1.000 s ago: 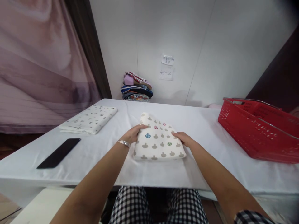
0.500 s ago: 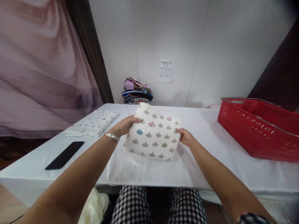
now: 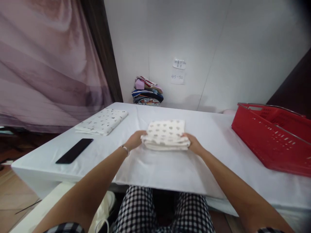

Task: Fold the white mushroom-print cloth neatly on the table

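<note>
The left hand (image 3: 134, 141) is gripping the left edge of the folded cloth (image 3: 166, 138), its fingers curled under and hidden by the fabric. The right hand (image 3: 194, 144) is gripping the opposite edge the same way. The cloth, cream with small grey spots, is sitting between the two hands and lying flat and level on the white table (image 3: 170, 168), its stacked layers facing the person.

A black phone (image 3: 74, 150) is lying well to the left of the left hand, near the table's front edge. Beyond the left hand and to its left, a second folded cloth (image 3: 102, 120) is resting on the table. Well to the right of the right hand, a red basket (image 3: 274, 137) is standing on the table. Far beyond both hands, a pile of clothes (image 3: 147, 94) is leaning against the wall, with paper notes (image 3: 178, 70) stuck above it.
</note>
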A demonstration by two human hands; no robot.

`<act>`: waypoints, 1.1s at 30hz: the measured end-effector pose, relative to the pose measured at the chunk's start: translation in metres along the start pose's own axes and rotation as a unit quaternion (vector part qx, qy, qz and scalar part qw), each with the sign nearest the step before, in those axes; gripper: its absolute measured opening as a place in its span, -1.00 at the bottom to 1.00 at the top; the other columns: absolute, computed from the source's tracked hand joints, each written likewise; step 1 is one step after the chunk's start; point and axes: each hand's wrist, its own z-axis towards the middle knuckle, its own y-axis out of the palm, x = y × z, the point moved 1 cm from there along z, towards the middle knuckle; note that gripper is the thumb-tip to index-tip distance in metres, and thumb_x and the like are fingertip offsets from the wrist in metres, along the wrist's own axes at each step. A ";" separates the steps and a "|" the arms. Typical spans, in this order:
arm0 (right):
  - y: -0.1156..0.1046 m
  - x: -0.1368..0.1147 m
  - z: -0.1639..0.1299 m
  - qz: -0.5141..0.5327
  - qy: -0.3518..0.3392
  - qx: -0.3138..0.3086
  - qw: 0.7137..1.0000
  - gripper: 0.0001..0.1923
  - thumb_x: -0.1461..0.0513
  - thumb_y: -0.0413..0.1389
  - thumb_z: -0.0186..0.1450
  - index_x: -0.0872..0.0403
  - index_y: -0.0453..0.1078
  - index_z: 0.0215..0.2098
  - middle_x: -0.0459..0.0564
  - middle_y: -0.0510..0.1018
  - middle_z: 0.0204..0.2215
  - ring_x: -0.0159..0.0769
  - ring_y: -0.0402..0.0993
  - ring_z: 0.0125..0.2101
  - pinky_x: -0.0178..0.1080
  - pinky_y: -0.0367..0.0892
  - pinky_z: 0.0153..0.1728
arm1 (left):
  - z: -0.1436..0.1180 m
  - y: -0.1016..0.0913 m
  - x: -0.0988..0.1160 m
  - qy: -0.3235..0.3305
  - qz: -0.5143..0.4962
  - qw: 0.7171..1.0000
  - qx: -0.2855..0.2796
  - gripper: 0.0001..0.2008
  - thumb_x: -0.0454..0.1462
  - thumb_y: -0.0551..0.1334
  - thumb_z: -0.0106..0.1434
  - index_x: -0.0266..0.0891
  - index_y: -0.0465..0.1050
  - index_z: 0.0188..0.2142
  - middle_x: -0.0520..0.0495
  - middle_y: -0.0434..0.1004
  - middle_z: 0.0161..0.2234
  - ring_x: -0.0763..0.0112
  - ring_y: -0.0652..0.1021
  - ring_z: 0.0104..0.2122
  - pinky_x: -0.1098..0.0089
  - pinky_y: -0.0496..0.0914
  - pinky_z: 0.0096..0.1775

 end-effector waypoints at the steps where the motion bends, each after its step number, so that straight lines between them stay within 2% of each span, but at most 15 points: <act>1: 0.008 0.014 -0.014 -0.002 -0.007 -0.032 0.999 -0.64 0.22 0.21 0.00 0.02 0.48 -0.19 0.02 0.48 -0.02 -0.08 0.27 0.09 -0.03 0.11 0.13 | -0.014 0.011 -0.010 -0.059 0.021 0.998 -0.024 -0.69 -0.32 0.19 0.01 -0.16 0.54 -0.21 -0.06 0.55 -0.11 0.21 0.48 -0.04 0.28 0.28 0.08; 3: 0.017 0.032 -0.032 0.002 0.002 -0.035 0.999 -0.67 0.26 0.16 0.01 0.00 0.49 -0.21 -0.01 0.47 -0.01 -0.12 0.20 0.14 -0.01 0.03 0.18 | -0.035 0.025 -0.021 -0.115 0.021 0.993 -0.030 -0.58 -0.33 0.15 0.03 -0.12 0.49 -0.09 -0.02 0.52 -0.05 0.24 0.46 -0.01 0.30 0.28 0.08; 6: 0.017 0.035 -0.036 0.007 0.026 -0.014 1.000 -0.63 0.32 0.08 0.01 0.00 0.49 -0.21 -0.05 0.46 0.00 -0.18 0.16 0.17 -0.06 0.01 0.20 | -0.051 0.031 -0.021 -0.148 -0.020 0.989 -0.011 -0.53 -0.33 0.09 0.07 -0.13 0.42 0.00 0.01 0.50 -0.03 0.29 0.45 0.00 0.32 0.27 0.09; 8: 0.013 0.028 -0.032 0.003 0.056 0.020 0.998 -0.59 0.35 0.00 0.01 0.02 0.49 -0.21 -0.06 0.47 -0.01 -0.20 0.21 0.14 -0.11 0.09 0.17 | -0.055 0.031 -0.016 -0.176 -0.049 0.983 0.006 -0.54 -0.31 0.07 0.10 -0.16 0.40 0.02 0.00 0.50 -0.03 0.29 0.46 -0.01 0.31 0.27 0.09; 11: 0.009 0.017 -0.035 -0.005 0.118 0.078 0.990 -0.54 0.35 -0.08 0.02 0.06 0.47 -0.16 -0.03 0.50 -0.06 -0.21 0.39 -0.03 -0.16 0.28 0.01 | -0.063 0.036 -0.011 -0.207 -0.070 0.976 0.026 -0.52 -0.21 0.10 0.14 -0.18 0.34 0.08 -0.05 0.45 0.02 0.25 0.46 -0.02 0.27 0.30 0.07; 13: 0.010 0.011 -0.044 -0.020 0.114 0.092 0.989 -0.57 0.33 -0.08 0.03 0.06 0.47 -0.18 -0.02 0.49 -0.06 -0.22 0.41 -0.09 -0.21 0.33 -0.09 | -0.070 0.043 -0.010 -0.181 -0.044 0.982 0.037 -0.47 -0.20 0.14 0.11 -0.17 0.30 0.12 -0.07 0.37 0.10 0.23 0.42 0.03 0.26 0.29 0.09; 16: 0.014 0.008 -0.061 -0.042 0.099 0.116 0.987 -0.67 0.22 -0.04 0.11 0.05 0.46 -0.21 0.00 0.48 -0.07 -0.23 0.40 -0.11 -0.25 0.34 -0.18 | -0.076 0.053 -0.007 -0.100 0.029 0.993 0.056 -0.48 -0.26 0.15 0.09 -0.15 0.33 0.09 -0.04 0.18 0.21 0.23 0.28 0.16 0.26 0.19 0.17; 18: 0.016 0.007 -0.069 -0.027 0.172 0.126 0.977 -0.67 0.10 -0.03 0.17 0.05 0.42 -0.19 0.01 0.52 -0.18 -0.26 0.45 -0.25 -0.28 0.36 -0.32 | -0.077 0.057 -0.003 -0.065 0.072 0.993 0.064 -0.53 -0.26 0.13 0.12 -0.16 0.37 0.06 -0.05 0.16 0.22 0.24 0.24 0.18 0.24 0.15 0.20; 20: 0.017 0.005 -0.073 -0.001 0.257 0.110 0.960 -0.62 0.00 -0.04 0.20 0.06 0.39 -0.19 -0.01 0.53 -0.31 -0.32 0.43 -0.44 -0.32 0.31 -0.48 | -0.075 0.059 0.001 -0.035 0.107 0.991 0.067 -0.59 -0.25 0.11 0.16 -0.17 0.40 0.02 -0.08 0.21 0.20 0.23 0.26 0.16 0.21 0.15 0.19; 21: 0.018 0.004 -0.074 0.006 0.278 0.098 0.955 -0.61 -0.03 -0.05 0.20 0.06 0.37 -0.21 -0.03 0.53 -0.37 -0.35 0.41 -0.50 -0.33 0.27 -0.53 | -0.073 0.060 0.003 -0.020 0.121 0.990 0.066 -0.61 -0.25 0.11 0.18 -0.17 0.42 0.00 -0.09 0.24 0.18 0.22 0.27 0.15 0.19 0.15 0.19; 23: 0.018 -0.002 -0.071 -0.010 0.271 0.087 0.959 -0.63 -0.05 -0.05 0.21 0.05 0.36 -0.30 -0.06 0.52 -0.44 -0.37 0.37 -0.54 -0.35 0.22 -0.56 | -0.070 0.061 0.007 0.007 0.143 0.988 0.063 -0.64 -0.26 0.10 0.19 -0.17 0.43 -0.02 -0.11 0.29 0.15 0.21 0.29 0.14 0.16 0.16 0.18; 25: 0.018 -0.007 -0.066 -0.058 0.248 0.076 0.964 -0.64 -0.05 -0.03 0.20 0.05 0.35 -0.41 -0.08 0.50 -0.50 -0.36 0.37 -0.53 -0.35 0.19 -0.54 | -0.069 0.064 0.009 0.021 0.157 0.986 0.060 -0.65 -0.27 0.10 0.20 -0.15 0.43 -0.02 -0.11 0.32 0.12 0.19 0.29 0.13 0.13 0.16 0.17; 28: 0.020 -0.012 -0.057 -0.129 0.258 0.023 0.957 -0.70 0.00 0.07 0.14 0.06 0.34 -0.51 -0.09 0.46 -0.58 -0.34 0.36 -0.52 -0.34 0.15 -0.51 | -0.069 0.067 0.011 0.023 0.168 0.984 0.058 -0.65 -0.26 0.11 0.21 -0.14 0.43 -0.01 -0.12 0.33 0.11 0.18 0.29 0.13 0.14 0.16 0.16; 30: 0.021 -0.012 -0.052 -0.140 0.270 0.005 0.953 -0.78 0.08 0.12 0.09 0.07 0.35 -0.53 -0.11 0.44 -0.62 -0.34 0.35 -0.53 -0.35 0.13 -0.51 | -0.069 0.068 0.013 0.018 0.175 0.983 0.055 -0.65 -0.25 0.11 0.22 -0.12 0.43 0.00 -0.11 0.33 0.11 0.18 0.29 0.13 0.15 0.16 0.16; 33: 0.021 -0.010 -0.047 -0.117 0.272 0.020 0.955 -0.83 0.14 0.09 0.09 0.08 0.35 -0.53 -0.13 0.41 -0.66 -0.37 0.33 -0.57 -0.37 0.12 -0.54 | -0.069 0.068 0.015 0.006 0.186 0.981 0.045 -0.65 -0.25 0.10 0.24 -0.08 0.43 0.01 -0.08 0.34 0.11 0.20 0.29 0.13 0.16 0.16 0.15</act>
